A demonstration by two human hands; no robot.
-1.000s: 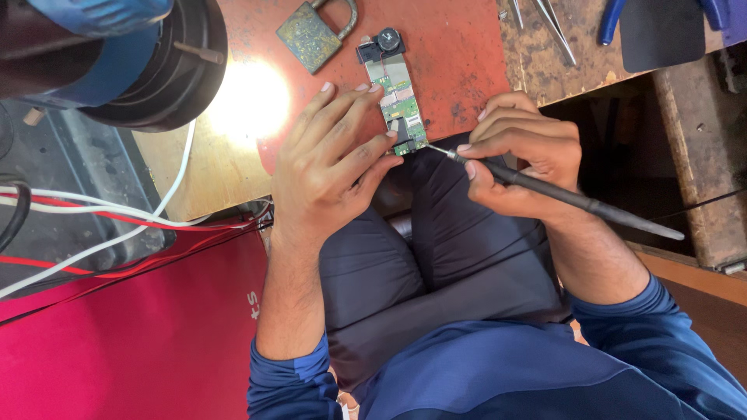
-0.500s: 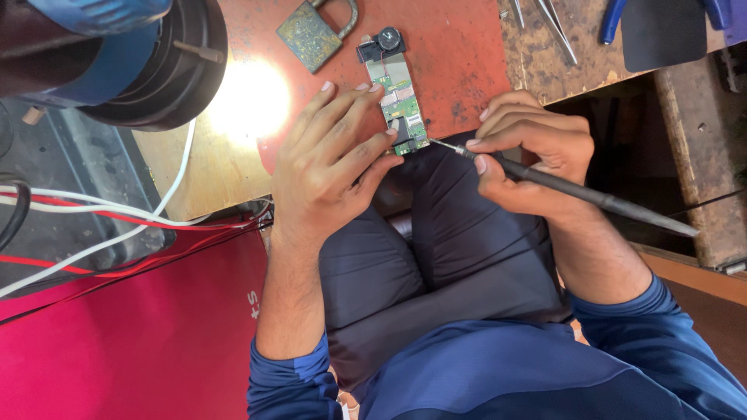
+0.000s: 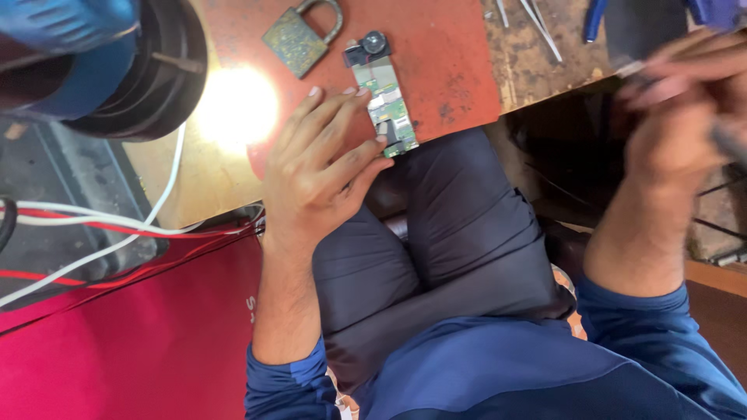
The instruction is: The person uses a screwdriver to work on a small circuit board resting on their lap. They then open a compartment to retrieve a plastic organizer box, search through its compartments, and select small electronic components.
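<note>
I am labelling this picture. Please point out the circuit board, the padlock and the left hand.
circuit board (image 3: 387, 105), head view, on its green middle.
padlock (image 3: 294, 43), head view, on its brass body.
left hand (image 3: 311, 167), head view, on its back.

So the narrow green circuit board sits on the flat red work mat, right at the mat's near edge. Everything else goes off that board: the tarnished brass padlock lies just to its left, farther back on the mat. The left hand rests on the board's left side, fingertips touching it. The right hand is well off to its right, past the mat. The thin metal tweezers lie back and to the right, on the worn wooden bench.
</note>
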